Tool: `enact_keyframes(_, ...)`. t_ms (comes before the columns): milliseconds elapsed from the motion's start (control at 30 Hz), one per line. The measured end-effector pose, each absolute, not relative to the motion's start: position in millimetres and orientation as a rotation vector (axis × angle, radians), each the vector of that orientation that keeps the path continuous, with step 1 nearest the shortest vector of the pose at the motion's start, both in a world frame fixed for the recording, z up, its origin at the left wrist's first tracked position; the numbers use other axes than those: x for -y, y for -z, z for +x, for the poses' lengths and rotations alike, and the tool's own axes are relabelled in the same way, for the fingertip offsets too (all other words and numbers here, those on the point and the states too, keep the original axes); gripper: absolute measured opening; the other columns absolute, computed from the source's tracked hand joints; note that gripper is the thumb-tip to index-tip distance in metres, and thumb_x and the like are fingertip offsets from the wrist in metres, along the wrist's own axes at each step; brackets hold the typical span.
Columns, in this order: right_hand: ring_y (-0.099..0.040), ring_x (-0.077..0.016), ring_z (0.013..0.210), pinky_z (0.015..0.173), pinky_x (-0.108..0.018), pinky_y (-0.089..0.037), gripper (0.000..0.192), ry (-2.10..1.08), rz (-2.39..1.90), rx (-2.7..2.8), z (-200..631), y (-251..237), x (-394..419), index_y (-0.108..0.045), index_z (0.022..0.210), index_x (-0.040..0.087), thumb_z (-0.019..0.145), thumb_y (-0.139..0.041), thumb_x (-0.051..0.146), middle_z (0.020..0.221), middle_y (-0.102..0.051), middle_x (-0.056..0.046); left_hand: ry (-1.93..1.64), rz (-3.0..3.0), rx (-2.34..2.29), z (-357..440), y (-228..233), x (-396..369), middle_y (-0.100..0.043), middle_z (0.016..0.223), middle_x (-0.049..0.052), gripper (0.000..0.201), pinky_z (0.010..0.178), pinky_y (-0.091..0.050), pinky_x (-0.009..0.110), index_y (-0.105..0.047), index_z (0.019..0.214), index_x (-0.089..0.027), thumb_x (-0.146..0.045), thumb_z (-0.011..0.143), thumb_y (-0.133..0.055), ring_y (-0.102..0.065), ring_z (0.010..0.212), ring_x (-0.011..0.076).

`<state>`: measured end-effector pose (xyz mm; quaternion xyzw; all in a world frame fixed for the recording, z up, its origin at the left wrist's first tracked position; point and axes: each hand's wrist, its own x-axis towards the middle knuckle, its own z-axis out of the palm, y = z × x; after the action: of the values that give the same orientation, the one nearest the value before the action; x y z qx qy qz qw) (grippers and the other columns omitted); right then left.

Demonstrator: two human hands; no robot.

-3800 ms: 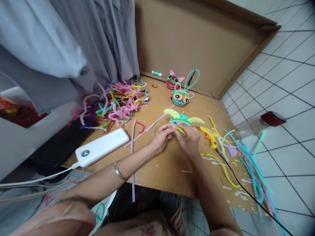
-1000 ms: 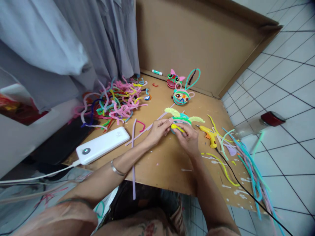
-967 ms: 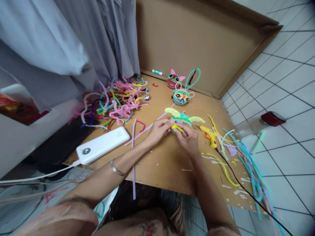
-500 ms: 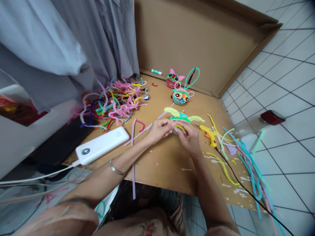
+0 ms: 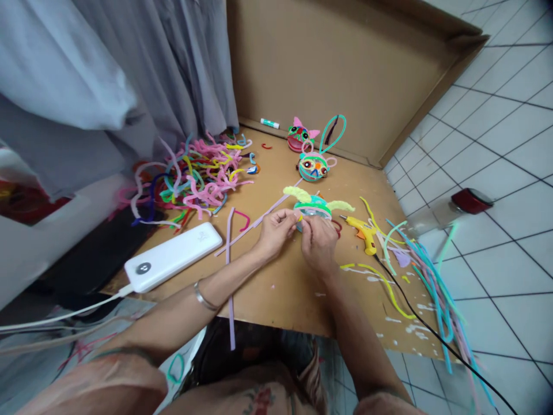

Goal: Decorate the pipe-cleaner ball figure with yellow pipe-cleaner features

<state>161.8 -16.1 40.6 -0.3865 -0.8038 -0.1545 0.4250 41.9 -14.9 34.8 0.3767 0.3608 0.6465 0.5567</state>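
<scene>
White power bank (image 5: 173, 257) – yellow glue gun (image 5: 363, 233) – cardboard.

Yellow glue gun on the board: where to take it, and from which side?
Take the yellow glue gun by its handle, the stub nearest the board's front edge, coming from above and from the right. It lies flat, nozzle toward the right hand, and its black cord trails off the handle end, so keep the grip above the cord.
</scene>
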Motion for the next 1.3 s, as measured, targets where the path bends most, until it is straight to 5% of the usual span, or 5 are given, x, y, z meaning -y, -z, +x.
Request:
enact_keyframes(233,-0.063,-0.0213,0.082,0.074,-0.033,-0.045,0.024,0.28,-1.009,1.994,159.2,-35.1,15.8,-0.059,0.104,0.016,0.1,-0.045,0.034,0.092,-0.072,-0.009,-1.564,0.845,-0.88,43.3,-33.9,17.9,-0.047,0.051,-0.005,0.034,0.05,-0.027,0.022,-0.061,0.062,-0.015,-0.044,0.067,-0.076,-0.035,0.048,0.0062)
enact_keyframes(700,-0.065,-0.0209,0.077,0.073,-0.035,-0.046,0.023,0.187,-1.01,2.031,169.2,-33.6,11.6,-0.066,0.096,0.02,0.098,-0.05,0.036,0.084,-0.073,-0.007,-1.379,0.722,-0.751,42.7,-38.3,21.4,-0.024,0.046,-0.011,0.049,0.043,-0.012,0.021,-0.042,0.056,-0.018,-0.049,0.061,-0.08,-0.017,0.041,0.0024)
enact_keyframes(867,-0.067,-0.0205,0.077,0.075,-0.034,-0.048,0.017,0.199,-0.964,2.007,172.8,-34.7,11.6,-0.065,0.096,0.02,0.096,-0.055,0.034,0.085,-0.074,-0.007,-1.396,0.877,-0.794,39.0,-37.7,20.2,-0.029,0.048,-0.008,0.052,0.044,-0.013,0.023,-0.04,0.052,-0.018,-0.054,0.069,-0.073,-0.022,0.042,0.0036)
enact_keyframes(1067,-0.068,-0.0187,0.079,0.072,-0.032,-0.05,0.014,0.078,-0.944,1.982,177.5,-36.1,9.3,-0.065,0.096,0.021,0.095,-0.055,0.03,0.087,-0.074,-0.005,-1.421,1.084,-0.884,35.0,-39.6,19.4,-0.043,0.05,-0.005,0.037,0.05,-0.022,0.023,-0.064,0.069,-0.014,-0.05,0.072,-0.073,-0.033,0.049,0.0074)
enact_keyframes(1300,-0.068,-0.0188,0.078,0.073,-0.033,-0.052,0.013,0.033,-0.922,1.998,178.5,-37.9,11.0,-0.065,0.095,0.021,0.094,-0.055,0.029,0.085,-0.074,-0.005,-1.319,1.139,-0.827,28.6,-40.6,14.9,-0.042,0.051,-0.005,0.035,0.05,-0.023,0.023,-0.059,0.062,-0.015,-0.046,0.071,-0.073,-0.032,0.049,0.0064)
